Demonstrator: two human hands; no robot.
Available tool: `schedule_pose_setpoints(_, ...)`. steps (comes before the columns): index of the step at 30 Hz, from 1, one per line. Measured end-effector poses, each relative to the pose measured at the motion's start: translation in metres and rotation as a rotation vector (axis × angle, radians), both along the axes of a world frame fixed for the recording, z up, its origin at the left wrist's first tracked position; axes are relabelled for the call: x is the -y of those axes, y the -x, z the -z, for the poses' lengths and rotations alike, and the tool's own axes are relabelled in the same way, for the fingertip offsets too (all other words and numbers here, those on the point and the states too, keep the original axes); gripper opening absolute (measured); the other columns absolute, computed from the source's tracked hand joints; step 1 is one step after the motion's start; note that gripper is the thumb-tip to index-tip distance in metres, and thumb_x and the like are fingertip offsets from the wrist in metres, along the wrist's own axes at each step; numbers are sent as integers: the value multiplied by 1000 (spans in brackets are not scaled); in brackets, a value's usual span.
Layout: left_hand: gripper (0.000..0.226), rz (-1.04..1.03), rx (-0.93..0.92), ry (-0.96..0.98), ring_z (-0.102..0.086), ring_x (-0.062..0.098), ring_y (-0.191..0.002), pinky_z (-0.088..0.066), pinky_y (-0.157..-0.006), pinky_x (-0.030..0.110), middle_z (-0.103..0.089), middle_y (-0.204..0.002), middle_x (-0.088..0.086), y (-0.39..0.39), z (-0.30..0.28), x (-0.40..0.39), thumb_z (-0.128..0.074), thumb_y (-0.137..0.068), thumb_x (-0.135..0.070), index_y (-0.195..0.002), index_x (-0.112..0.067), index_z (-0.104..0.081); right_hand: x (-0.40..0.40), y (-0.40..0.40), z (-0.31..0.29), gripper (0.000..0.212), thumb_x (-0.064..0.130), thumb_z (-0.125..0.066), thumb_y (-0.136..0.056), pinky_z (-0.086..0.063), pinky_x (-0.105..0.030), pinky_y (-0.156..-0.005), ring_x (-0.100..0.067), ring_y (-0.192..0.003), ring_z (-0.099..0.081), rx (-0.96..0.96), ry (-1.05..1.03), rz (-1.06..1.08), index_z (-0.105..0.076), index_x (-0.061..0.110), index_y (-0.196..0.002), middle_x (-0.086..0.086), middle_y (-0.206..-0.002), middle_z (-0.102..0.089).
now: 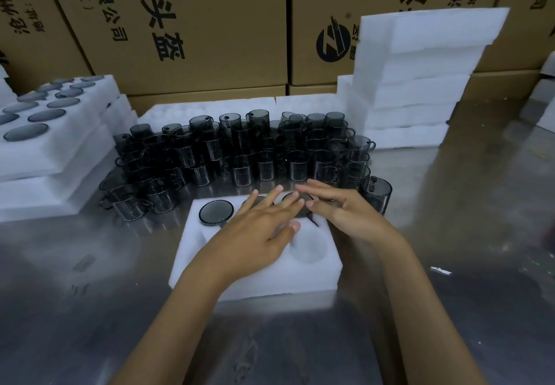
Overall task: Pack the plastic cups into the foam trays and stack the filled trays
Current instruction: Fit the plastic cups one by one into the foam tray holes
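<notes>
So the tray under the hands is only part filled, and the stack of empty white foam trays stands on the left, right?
Not quite. The head view shows the stack of empty foam trays on the right; the left holds filled trays. The tray under the hands is indeed part filled.

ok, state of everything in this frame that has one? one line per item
foam tray: on the table, partly filled; far-row holes hold cups, near-right hole empty
cup in tray: seated, far-left hole
left hand: flat, fingers straight, resting on the tray
right hand: fingers extended over a seated cup
loose cups: upright, crowded, unpacked
filled trays: stacked, left
empty trays: stacked, right
</notes>
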State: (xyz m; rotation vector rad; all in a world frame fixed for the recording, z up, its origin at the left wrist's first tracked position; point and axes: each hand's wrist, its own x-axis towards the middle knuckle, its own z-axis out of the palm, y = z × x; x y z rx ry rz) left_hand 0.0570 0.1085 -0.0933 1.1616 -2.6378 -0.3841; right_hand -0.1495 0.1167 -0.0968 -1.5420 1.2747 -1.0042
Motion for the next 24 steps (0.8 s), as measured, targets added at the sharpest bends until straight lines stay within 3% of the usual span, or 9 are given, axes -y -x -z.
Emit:
schedule_pose_setpoints(4, 53, -25, 68, 17, 12, -7, -147, 10, -123, 35, -8, -163, -23, 1, 3, -2, -22, -105, -46, -157, -35, -22, 2, -1, 1, 36, 18, -63, -96, -25, -28, -119, 1, -143, -32, 8, -70, 5, -68, 40, -125, 6, -152, -47)
schedule_pose_setpoints(9, 52, -36, 39, 1, 10, -8, -148, 6, -124, 32, -7, -162, -25, 1, 4, -2, -25, -106, -46, -157, -35, -21, 3, -2, 5, 31, 19, -65, -95, -33, -35, -119, 1, -132, -48, -8, -34, 26, -72, 38, -119, 11, -138, -61)
schedule_pose_setpoints(12, 51, -49, -9, 1, 5, -9, -147, 4, -123, 27, -11, -161, -26, 1, 5, -3, -27, -106, -45, -156, -35, -25, 6, -5, 3, 27, 11, -67, -91, -37, -38, -115, -7, -130, -52, 32, 170, 370, -77, 32, -106, 5, -135, -62)
schedule_pose_setpoints(14, 50, -56, -35, 8, 3, -10, -147, 5, -121, 22, -13, -160, -27, 1, 6, -3, -27, -106, -45, -155, -36, -27, 9, 2, 5, 27, 15, -67, -86, -36, -41, -113, -18, -130, -51, -217, 301, 733, -76, 29, -108, 3, -136, -60)
schedule_pose_setpoints(16, 48, -59, -63, 13, -1, -10, -147, 4, -119, 18, -17, -159, -28, 1, 7, -3, -28, -106, -42, -154, -36, -30, 8, 14, 12, 31, 23, -66, -83, -30, -43, -110, -26, -135, -41, -465, 247, 960, -73, 24, -113, -3, -141, -55)
schedule_pose_setpoints(18, 44, -82, -152, -17, -9, -10, -147, -3, -120, 19, -27, -157, -26, 1, 7, -3, -33, -107, -37, -151, -35, -37, 6, 26, 19, 28, 30, -66, -85, -30, -43, -107, -31, -133, -41, -502, 64, 987, -71, 21, -112, -8, -139, -55)
schedule_pose_setpoints(20, 40, -117, -310, -74, -24, -8, -143, -17, -120, 21, -41, -152, -22, 0, 5, -3, -40, -106, -30, -145, -34, -48, 4, 31, 21, 21, 32, -67, -86, -42, -41, -102, -35, -119, -53, -430, -56, 923, -73, 20, -102, -9, -123, -65)
schedule_pose_setpoints(22, 37, -162, -420, -97, -48, -12, -124, -34, -106, 11, -52, -143, -20, -3, 2, -3, -44, -105, -24, -138, -34, -56, 3, 29, 17, 11, 28, -69, -83, -50, -40, -91, -35, -106, -61, -349, -47, 909, -72, 21, -90, -6, -104, -70)
schedule_pose_setpoints(24, 37, -214, -476, -101, -60, -13, -76, -39, -71, 1, -67, -109, -27, -4, -1, -3, -44, -104, -17, -134, -32, -61, 3, 27, 10, 12, 28, -71, -79, -52, -39, -85, -32, -102, -62, -293, 25, 962, -67, 24, -89, -2, -98, -68)
